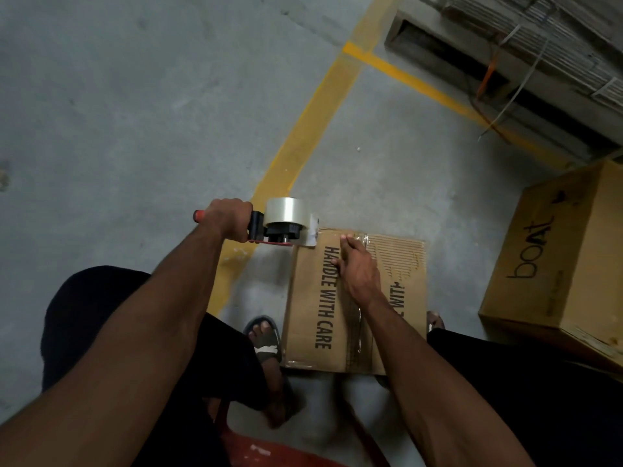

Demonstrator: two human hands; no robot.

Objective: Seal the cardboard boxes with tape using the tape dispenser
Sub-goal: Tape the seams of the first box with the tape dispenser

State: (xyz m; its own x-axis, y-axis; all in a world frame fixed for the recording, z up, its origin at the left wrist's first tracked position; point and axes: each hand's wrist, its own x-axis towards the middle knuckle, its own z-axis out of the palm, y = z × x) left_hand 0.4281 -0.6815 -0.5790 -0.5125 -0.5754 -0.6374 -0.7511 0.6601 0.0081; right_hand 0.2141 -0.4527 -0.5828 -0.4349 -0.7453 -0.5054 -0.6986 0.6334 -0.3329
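A brown cardboard box (313, 298) printed "HANDLE WITH CARE" sits on the floor between my feet, flaps closed, with clear tape along its centre seam. My left hand (229, 219) is shut on the red-and-black handle of a tape dispenser (286, 224) carrying a clear tape roll. The dispenser's front end rests at the box's far left corner. My right hand (357, 267) lies flat on the box top with fingers pressing the tape near the far edge.
A second, larger cardboard box (566, 261) marked "boat" stands to the right. Stacked flattened cartons on a pallet (526, 62) fill the far right. Yellow lines (303, 136) cross the grey concrete floor. A red stool edge (269, 453) shows below me.
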